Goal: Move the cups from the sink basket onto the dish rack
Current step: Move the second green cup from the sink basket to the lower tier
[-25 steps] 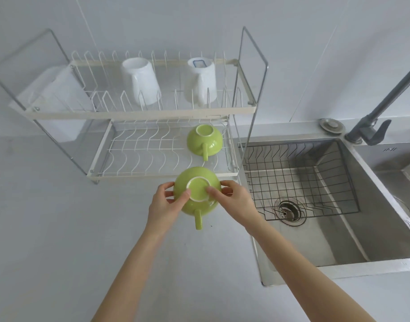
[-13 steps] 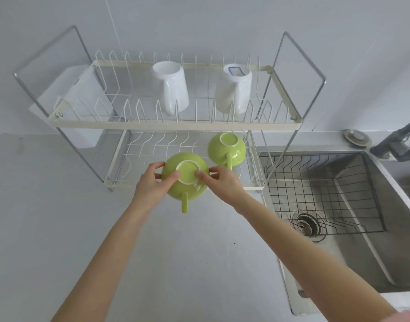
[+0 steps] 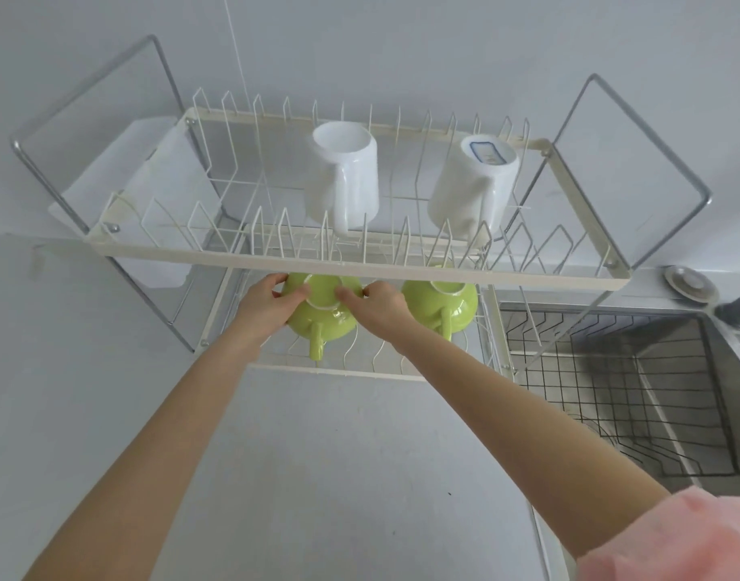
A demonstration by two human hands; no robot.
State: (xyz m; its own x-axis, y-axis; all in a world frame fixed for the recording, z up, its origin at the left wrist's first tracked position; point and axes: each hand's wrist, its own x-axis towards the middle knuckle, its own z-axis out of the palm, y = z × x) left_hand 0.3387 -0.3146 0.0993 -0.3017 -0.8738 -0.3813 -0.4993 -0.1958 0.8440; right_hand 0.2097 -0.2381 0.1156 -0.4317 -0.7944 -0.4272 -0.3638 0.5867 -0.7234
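An upside-down green cup (image 3: 324, 320) is over the lower shelf of the two-tier dish rack (image 3: 359, 262), its handle pointing toward me. My left hand (image 3: 267, 304) grips its left side and my right hand (image 3: 378, 308) its right side. A second green cup (image 3: 441, 306) rests upside down on the same shelf just to the right. Two white mugs (image 3: 345, 178) (image 3: 470, 188) stand inverted on the upper shelf. The black wire sink basket (image 3: 628, 392) in the sink at right holds no cups that I can see.
A white utensil holder (image 3: 167, 195) hangs on the rack's left end. The steel sink (image 3: 732, 371) lies at the right, with a round drain plug (image 3: 688, 283) and the faucet base (image 3: 737, 312) behind it. Grey counter (image 3: 318, 475) stretches in front of the rack.
Both hands have carried the green cup forward from above the counter to under the upper shelf, over the lower shelf beside the other green cup. My view has moved closer to the rack.
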